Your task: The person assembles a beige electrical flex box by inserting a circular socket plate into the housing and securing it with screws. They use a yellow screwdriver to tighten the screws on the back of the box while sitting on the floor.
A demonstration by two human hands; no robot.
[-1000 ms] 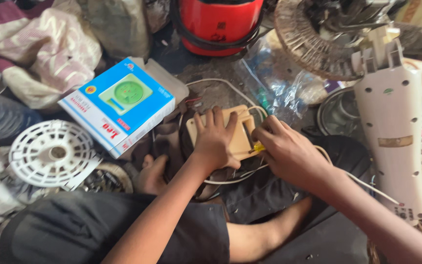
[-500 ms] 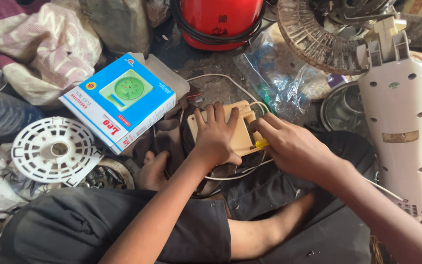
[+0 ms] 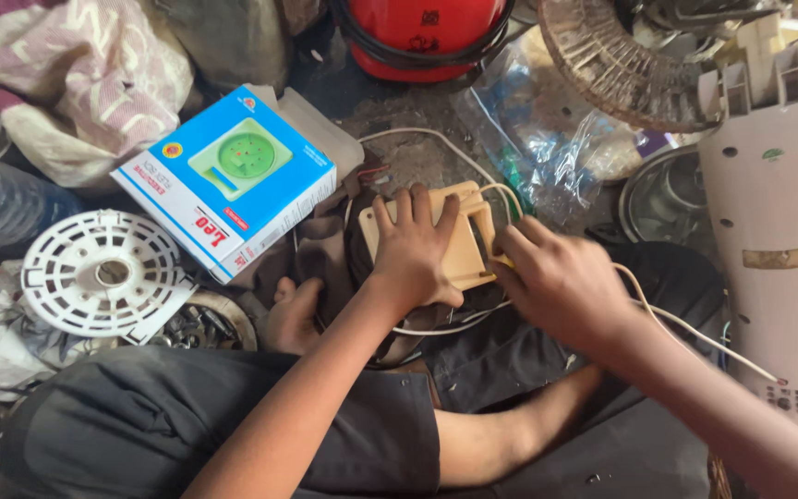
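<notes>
Here, everything is placed relative to the cream plastic housing in the head view.

Head view, cream plastic housing [image 3: 469,242]: a flat, boxy part lying on the person's lap, just above the dark trousers [image 3: 233,416].
Left hand [image 3: 413,254]: laid flat on top of the housing, fingers spread wide and pressing down, covering its left half; it grips nothing.
Right hand [image 3: 561,282]: at the housing's right edge, fingers curled in narrow against that edge; whether they pinch something small cannot be told.
White cable [image 3: 436,139]: loops out from the housing's far side, and another stretch runs from under it toward the right.
Blue box [image 3: 228,180]: up and to the left of the housing, near but apart, a green round picture on its lid.
White round grille [image 3: 99,273]: farther left of the housing, beyond the blue box.
Red container [image 3: 422,37]: well above the housing, at the top edge.
Clear plastic bag [image 3: 547,139]: just up and right of the housing.
White fan body [image 3: 778,222]: well to the right of the housing, standing lengthwise.
Wire fan guard [image 3: 621,69]: above and right of the housing, past the bag.
</notes>
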